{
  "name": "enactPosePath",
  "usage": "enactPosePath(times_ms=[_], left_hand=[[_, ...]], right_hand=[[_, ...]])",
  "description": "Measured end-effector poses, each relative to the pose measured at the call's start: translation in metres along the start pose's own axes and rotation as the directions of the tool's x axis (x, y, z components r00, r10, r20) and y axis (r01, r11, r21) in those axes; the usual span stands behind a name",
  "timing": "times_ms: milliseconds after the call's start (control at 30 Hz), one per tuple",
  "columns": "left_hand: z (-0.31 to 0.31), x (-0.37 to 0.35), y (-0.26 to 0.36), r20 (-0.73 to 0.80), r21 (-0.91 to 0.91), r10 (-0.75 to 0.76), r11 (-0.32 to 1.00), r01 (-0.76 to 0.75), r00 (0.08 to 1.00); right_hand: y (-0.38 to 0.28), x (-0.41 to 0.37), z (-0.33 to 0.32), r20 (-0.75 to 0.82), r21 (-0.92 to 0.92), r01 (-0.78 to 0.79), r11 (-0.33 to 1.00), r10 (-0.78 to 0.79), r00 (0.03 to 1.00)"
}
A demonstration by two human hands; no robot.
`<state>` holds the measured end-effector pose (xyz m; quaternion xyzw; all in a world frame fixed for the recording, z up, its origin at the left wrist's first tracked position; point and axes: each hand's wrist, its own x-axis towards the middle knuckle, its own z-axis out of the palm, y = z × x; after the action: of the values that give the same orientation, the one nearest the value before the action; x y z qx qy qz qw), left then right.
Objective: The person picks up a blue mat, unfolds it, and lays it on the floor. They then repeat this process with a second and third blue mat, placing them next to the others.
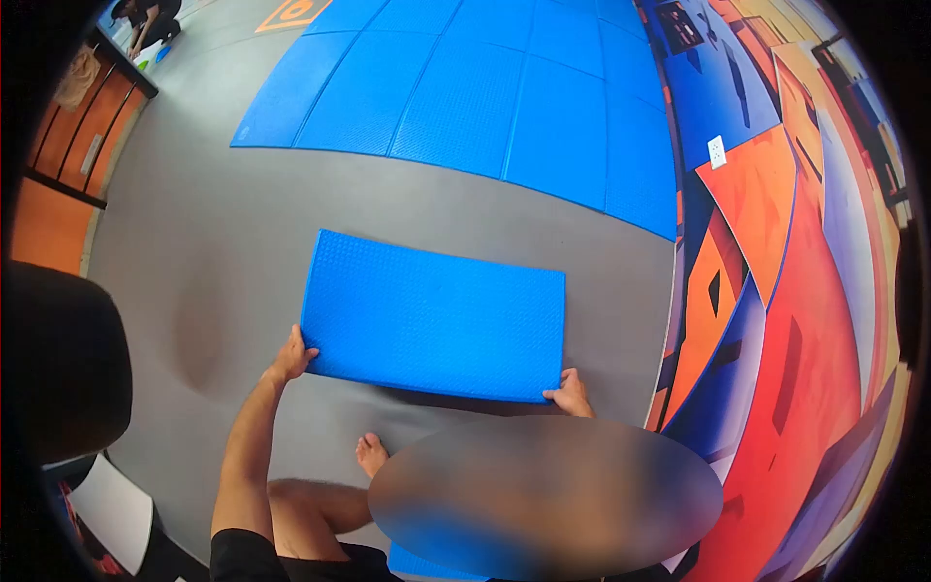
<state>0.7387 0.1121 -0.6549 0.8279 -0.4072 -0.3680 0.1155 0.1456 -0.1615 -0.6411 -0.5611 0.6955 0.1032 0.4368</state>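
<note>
A blue textured foam mat [436, 320] is held by its near corners above the grey floor. My left hand [293, 357] grips its near left corner, thumb on top and the other fingers at the edge. At the near right corner, my right hand [572, 393] pinches the edge in the same way. A dark shadow shows under the near edge, which looks slightly raised. Part of another blue piece [436, 558] shows by my legs, mostly hidden by a blurred oval patch.
Several joined blue mats [456, 87] cover the floor farther ahead. A brightly painted wall [766, 291] with a white socket plate [717, 152] runs along the right. On the left are a black chair back [68, 359] and an orange slatted unit [107, 126]. Another person [150, 24] crouches far left.
</note>
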Motion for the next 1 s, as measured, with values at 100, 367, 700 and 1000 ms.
enactPosePath(times_ms=[100, 367, 700, 1000], left_hand=[[0.018, 0.046, -0.006, 0.0, 0.128, -0.013, 0.992, 0.013, 1.0], [0.055, 0.128, 0.009, -0.098, 0.204, -0.002, 0.979, 0.022, 0.995], [0.055, 0.125, 0.043, -0.311, 0.187, 0.034, 0.982, 0.026, 0.95], [0.048, 0.139, 0.044, 0.21, 0.669, -0.017, 0.731, -0.131, 0.978]], right_hand=[[0.016, 0.032, 0.012, -0.169, -0.085, 0.195, 0.977, -0.207, 0.964], [-0.055, 0.11, 0.026, -0.398, -0.21, 0.226, 0.951, -0.295, 0.869], [-0.049, 0.123, 0.049, -0.304, -0.266, 0.026, 0.964, -0.11, 0.946], [-0.042, 0.035, 0.145, -0.197, -0.467, 0.028, 0.884, -0.135, 0.971]])
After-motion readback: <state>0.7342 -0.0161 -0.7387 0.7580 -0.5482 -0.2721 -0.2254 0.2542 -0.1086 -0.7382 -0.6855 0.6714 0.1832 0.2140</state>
